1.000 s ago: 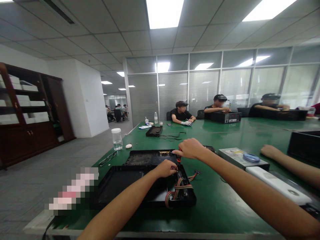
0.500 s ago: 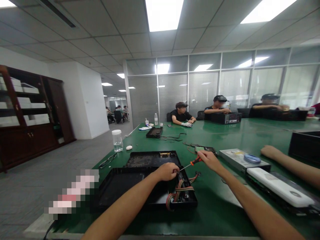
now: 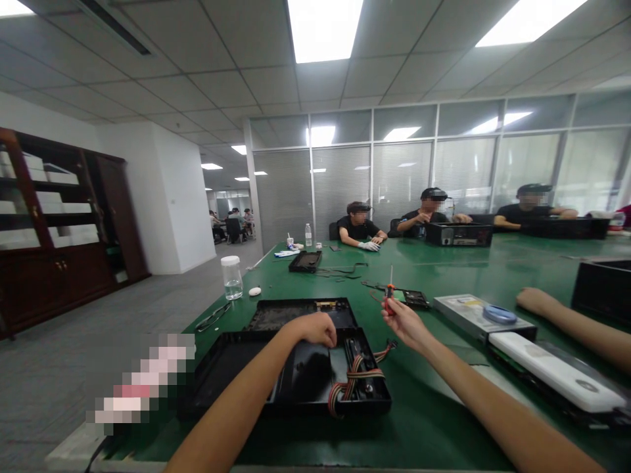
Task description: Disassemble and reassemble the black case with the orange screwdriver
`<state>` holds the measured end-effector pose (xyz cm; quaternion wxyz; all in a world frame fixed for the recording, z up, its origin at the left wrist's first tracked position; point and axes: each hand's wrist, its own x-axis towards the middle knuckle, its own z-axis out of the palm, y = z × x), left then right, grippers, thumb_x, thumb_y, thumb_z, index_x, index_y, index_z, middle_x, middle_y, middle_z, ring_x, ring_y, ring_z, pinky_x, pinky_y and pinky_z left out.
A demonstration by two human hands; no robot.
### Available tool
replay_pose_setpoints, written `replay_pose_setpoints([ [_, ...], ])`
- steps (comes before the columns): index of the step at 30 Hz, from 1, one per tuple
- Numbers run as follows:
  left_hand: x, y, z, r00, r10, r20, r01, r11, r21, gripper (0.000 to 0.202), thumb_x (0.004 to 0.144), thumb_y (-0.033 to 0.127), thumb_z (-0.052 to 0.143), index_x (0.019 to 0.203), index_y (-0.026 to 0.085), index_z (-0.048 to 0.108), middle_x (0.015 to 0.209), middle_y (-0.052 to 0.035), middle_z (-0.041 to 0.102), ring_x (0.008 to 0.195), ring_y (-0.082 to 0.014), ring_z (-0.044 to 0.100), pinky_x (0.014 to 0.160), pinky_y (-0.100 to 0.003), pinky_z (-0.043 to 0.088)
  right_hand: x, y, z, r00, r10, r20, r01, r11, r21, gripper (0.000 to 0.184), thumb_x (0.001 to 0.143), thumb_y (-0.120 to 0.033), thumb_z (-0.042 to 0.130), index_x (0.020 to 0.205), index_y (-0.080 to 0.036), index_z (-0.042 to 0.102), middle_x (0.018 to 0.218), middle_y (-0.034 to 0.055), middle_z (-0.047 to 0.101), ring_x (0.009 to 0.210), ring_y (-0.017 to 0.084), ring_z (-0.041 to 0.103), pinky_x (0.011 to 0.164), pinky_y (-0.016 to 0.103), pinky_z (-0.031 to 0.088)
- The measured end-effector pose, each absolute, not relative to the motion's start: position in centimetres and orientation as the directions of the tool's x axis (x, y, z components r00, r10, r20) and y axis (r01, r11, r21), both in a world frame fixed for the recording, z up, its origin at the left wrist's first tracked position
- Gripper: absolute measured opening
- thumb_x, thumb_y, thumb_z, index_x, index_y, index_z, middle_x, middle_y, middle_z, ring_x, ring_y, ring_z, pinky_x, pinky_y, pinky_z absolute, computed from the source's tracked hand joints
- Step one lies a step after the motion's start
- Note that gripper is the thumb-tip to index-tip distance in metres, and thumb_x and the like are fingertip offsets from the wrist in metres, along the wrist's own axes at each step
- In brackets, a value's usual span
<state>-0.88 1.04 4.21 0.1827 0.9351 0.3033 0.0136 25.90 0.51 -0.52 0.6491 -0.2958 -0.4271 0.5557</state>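
Head view: fingers of the right hand (image 3: 407, 323) wrap around a red screwdriver (image 3: 389, 301), tip up, right of the middle. Fingers of the left hand (image 3: 318, 328) curl over the open black case (image 3: 236, 361), low in the middle; I can't tell if they pinch anything. Stripy wires (image 3: 362, 375) are still in its right side, so it seems only partly emptied. I can't tell if any screws are out. Behind sits a black tray (image 3: 276, 316).

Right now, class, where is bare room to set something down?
Bare green table shows between the near black tray and the table's near edge, and between the silver box and the far computer case. It's crowded at right, where a white device lies beside that box, and at the tray's striped cables.
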Motion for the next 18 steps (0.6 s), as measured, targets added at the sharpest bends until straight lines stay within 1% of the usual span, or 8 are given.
replay_pose_setpoints([
  [3,-2.1,1.6,4.0,0.684,0.642,-0.345,0.729,-0.601,0.327,0.006,0.061,0.016,0.066,0.067,0.015,0.067,0.059,0.0007,0.063,0.052,-0.0098,0.055,0.049,-0.017,0.041,23.9,-0.7,-0.4,-0.076,0.948,0.309,-0.396,0.256,-0.882,0.026,0.065,-0.025,0.067,0.073,-0.020,0.043,0.064,-0.0065,0.048,0.048,0.005,0.046,0.040,0.015,0.038],
  [5,-2.5,1.7,3.9,0.620,0.657,-0.429,0.784,-0.531,0.321,0.007,0.060,0.021,0.067,0.063,0.014,0.065,0.054,0.0007,0.060,0.048,-0.0099,0.054,0.047,-0.018,0.041,22.9,-1.6,0.0,-0.163,0.932,0.324,-0.310,0.263,-0.914,0.028,0.067,-0.028,0.065,0.069,-0.020,0.038,0.057,-0.0088,0.040,0.041,0.004,0.037,0.037,0.015,0.030],
  [8,-2.9,1.7,4.3,0.620,0.707,-0.340,0.785,-0.560,0.266,0.020,0.063,0.034,0.067,0.059,0.014,0.063,0.049,0.0011,0.057,0.047,-0.0096,0.051,0.050,-0.019,0.040,22.2,-3.8,1.4,-0.297,0.905,0.305,-0.078,0.295,-0.952,0.026,0.081,-0.041,0.045,0.067,-0.020,0.039,0.048,-0.0090,0.034,0.036,0.005,0.030,0.036,0.018,0.025],
  [10,-3.2,1.8,4.9,0.637,0.743,-0.204,0.770,-0.607,0.195,0.028,0.069,0.041,0.061,0.061,0.015,0.062,0.049,0.0007,0.057,0.049,-0.0097,0.051,0.053,-0.019,0.039,22.1,-6.2,2.1,-0.406,0.857,0.317,0.157,0.407,-0.900,0.033,0.086,-0.043,0.033,0.068,-0.018,0.046,0.049,-0.0059,0.041,0.037,0.007,0.034,0.039,0.020,0.028],
  [12,-3.8,2.1,5.3,0.647,0.759,-0.071,0.760,-0.636,0.133,0.028,0.075,0.042,0.056,0.070,0.016,0.063,0.060,-0.0010,0.062,0.055,-0.0109,0.053,0.056,-0.019,0.038,22.0,-9.2,2.2,-0.549,0.776,0.312,0.420,0.578,-0.700,0.029,0.085,-0.038,0.037,0.071,-0.017,0.053,0.060,-0.0010,0.054,0.047,0.010,0.047,0.046,0.022,0.034],
  [14,-4.5,2.6,5.3,0.637,0.770,0.020,0.768,-0.637,0.069,0.025,0.074,0.040,0.057,0.082,0.017,0.063,0.076,-0.0034,0.064,0.065,-0.0132,0.056,0.059,-0.020,0.038,21.9,-12.2,1.5,-0.642,0.703,0.307,0.595,0.709,-0.379,0.012,0.079,-0.027,0.047,0.079,-0.020,0.057,0.079,0.0020,0.061,0.070,0.016,0.057,0.061,0.025,0.039],
  [16,-5.2,3.2,4.8,0.618,0.786,0.019,0.785,-0.618,0.032,0.030,0.072,0.042,0.059,0.088,0.017,0.062,0.085,-0.0051,0.064,0.071,-0.0149,0.056,0.059,-0.020,0.038,21.7,-14.8,0.4,-0.645,0.707,0.291,0.702,0.698,-0.141,0.021,0.071,-0.017,0.053,0.091,-0.021,0.057,0.094,0.0042,0.061,0.076,0.018,0.059,0.063,0.026,0.040],
  [18,-5.9,3.8,4.1,0.600,0.797,-0.071,0.800,-0.597,0.065,0.036,0.073,0.049,0.054,0.085,0.017,0.063,0.081,-0.0043,0.063,0.068,-0.0141,0.055,0.056,-0.019,0.036,21.8,-16.4,-0.5,-0.643,0.716,0.272,0.738,0.675,-0.030,0.027,0.068,-0.012,0.053,0.093,-0.022,0.056,0.095,0.0043,0.061,0.076,0.019,0.059,0.062,0.027,0.040],
])
